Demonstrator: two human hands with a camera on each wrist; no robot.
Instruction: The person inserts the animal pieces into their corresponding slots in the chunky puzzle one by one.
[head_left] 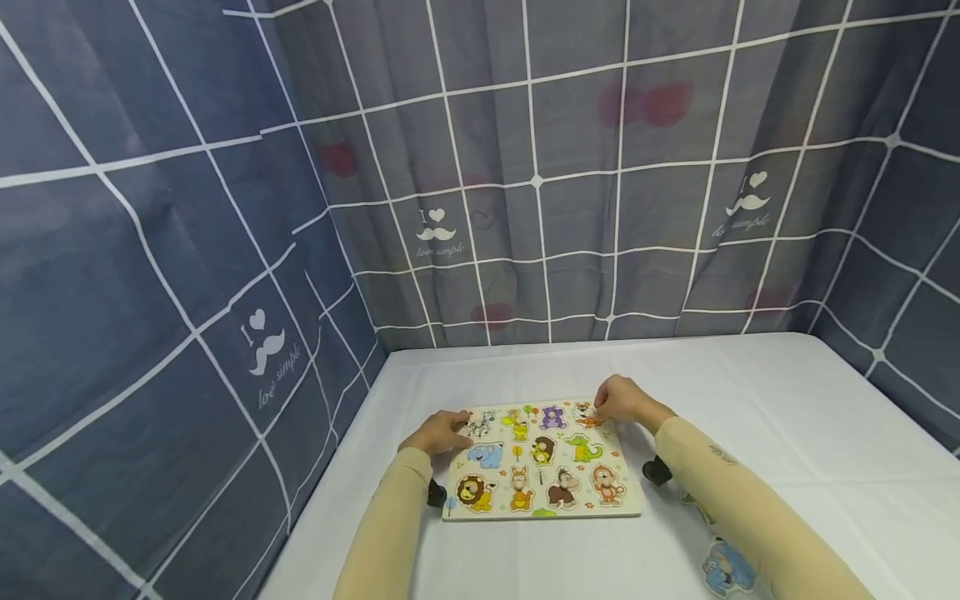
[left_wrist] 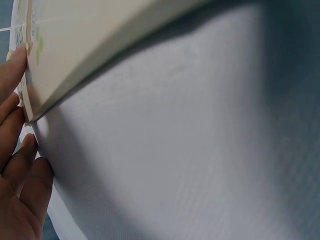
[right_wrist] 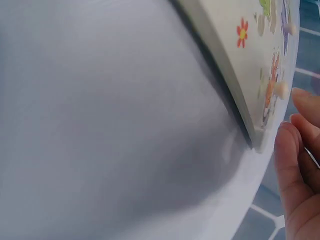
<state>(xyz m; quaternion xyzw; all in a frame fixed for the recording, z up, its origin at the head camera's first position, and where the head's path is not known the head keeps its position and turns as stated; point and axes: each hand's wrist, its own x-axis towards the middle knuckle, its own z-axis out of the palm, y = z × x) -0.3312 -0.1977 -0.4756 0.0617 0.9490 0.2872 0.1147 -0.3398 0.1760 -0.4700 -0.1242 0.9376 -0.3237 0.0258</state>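
Observation:
A wooden animal peg puzzle board (head_left: 536, 479) lies flat on the white table. My left hand (head_left: 437, 433) holds its left edge near the far corner, with the thumb over the top and several fingers along the side in the left wrist view. At the far right corner is my right hand (head_left: 621, 400), beside the tiger piece (head_left: 588, 415). The right wrist view shows its fingertips bent close to the wooden knob (right_wrist: 281, 90), with a small gap and nothing between them. Other pieces in the board include a lion (head_left: 474, 493), a crocodile (head_left: 584, 448) and a monkey (head_left: 607, 485).
A blue piece (head_left: 726, 568) lies on the table (head_left: 525, 554) at the front right, partly under the right forearm. Another greenish piece (head_left: 705, 512) is mostly hidden by that sleeve. Dark checked curtains (head_left: 487, 167) stand behind and at both sides.

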